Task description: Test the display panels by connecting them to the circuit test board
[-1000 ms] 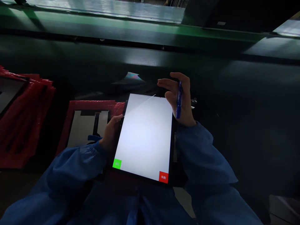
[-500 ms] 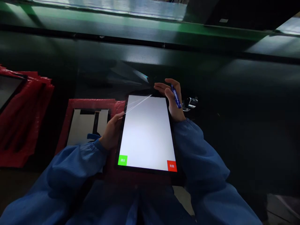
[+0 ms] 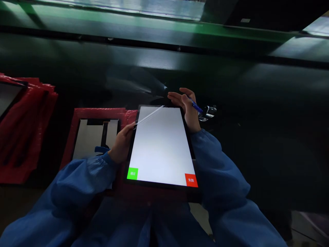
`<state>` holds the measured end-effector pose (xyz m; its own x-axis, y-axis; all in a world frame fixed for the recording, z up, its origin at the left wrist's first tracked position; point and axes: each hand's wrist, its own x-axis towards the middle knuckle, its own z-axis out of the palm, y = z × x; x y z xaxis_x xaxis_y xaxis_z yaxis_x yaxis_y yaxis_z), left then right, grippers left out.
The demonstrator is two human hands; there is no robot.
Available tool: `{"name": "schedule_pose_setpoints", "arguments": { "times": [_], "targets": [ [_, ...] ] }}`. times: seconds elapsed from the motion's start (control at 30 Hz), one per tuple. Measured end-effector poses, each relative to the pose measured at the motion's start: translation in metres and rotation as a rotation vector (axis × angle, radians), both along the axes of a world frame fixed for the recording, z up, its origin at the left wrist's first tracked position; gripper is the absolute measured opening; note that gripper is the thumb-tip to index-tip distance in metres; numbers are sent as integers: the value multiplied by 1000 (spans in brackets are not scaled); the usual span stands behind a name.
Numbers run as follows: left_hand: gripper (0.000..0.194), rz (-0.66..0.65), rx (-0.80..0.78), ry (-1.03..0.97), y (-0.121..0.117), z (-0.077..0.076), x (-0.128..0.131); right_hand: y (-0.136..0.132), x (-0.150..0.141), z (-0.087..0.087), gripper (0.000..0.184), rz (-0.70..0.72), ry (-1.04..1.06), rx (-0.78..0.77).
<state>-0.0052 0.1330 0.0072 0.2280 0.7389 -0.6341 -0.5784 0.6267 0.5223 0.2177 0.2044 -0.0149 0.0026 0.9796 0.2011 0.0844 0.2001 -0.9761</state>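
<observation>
A lit white tablet (image 3: 161, 145) sits between both hands, its screen facing the wearer, above a red bubble-wrap sheet (image 3: 97, 115). The left hand (image 3: 122, 145) curls narrowly around the tablet's left edge, steadying it; the right hand (image 3: 188, 111) pinches a blue pen (image 3: 195, 105) beside the top right corner, leaving the screen uncovered.

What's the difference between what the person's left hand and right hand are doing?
The left hand grips the left edge of the tablet, while the right hand pinches a blue pen beside the tablet's upper right corner. Both come out of blue sleeves.
</observation>
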Motion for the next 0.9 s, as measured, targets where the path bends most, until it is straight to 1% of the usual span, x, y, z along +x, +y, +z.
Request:
{"name": "schedule_pose_setpoints", "arguments": {
  "times": [0.07, 0.17, 0.23, 0.33, 0.4, 0.43, 0.53, 0.6, 0.7, 0.77, 0.83, 0.9],
  "targets": [
    [27, -25, -6, -26, 0, -3, -1, 0, 1, -1, 40, -7, -56, -52],
    [22, -22, -6, -41, -1, -7, -2, -2, 0, 2, 37, -16, -135, -62],
    [18, -13, 12, -51, -2, -9, -2, -4, -2, 5, 36, -19, -164, -35],
    [15, -8, 40, -56, -5, -9, -1, -7, -3, 7, 47, -63, -172, 67],
    [15, 7, 53, -20, -7, -8, -1, -8, -4, 7, 52, -96, -133, 147],
    [17, 9, 62, 0, -8, -7, -1, -8, -5, 7, 52, -110, -83, 184],
    [22, -7, 139, 16, -10, -7, -3, -9, -7, 8, 44, -99, 127, 264],
    [24, -33, 228, 1, -11, -8, -5, -11, -9, 11, 40, -98, 191, 281],
    [25, -71, 358, 36, -10, -8, -7, -13, -9, 15, 38, -97, 166, 297],
    [22, -96, 388, 76, -9, -8, -7, -15, -9, 18, 37, -79, 152, 316],
    [20, -115, 368, 75, -9, -8, -7, -16, -8, 20, 38, -59, 133, 320],
    [20, -101, 298, 25, -9, -8, -6, -16, -7, 21, 40, -56, 95, 313]
  ]
}}
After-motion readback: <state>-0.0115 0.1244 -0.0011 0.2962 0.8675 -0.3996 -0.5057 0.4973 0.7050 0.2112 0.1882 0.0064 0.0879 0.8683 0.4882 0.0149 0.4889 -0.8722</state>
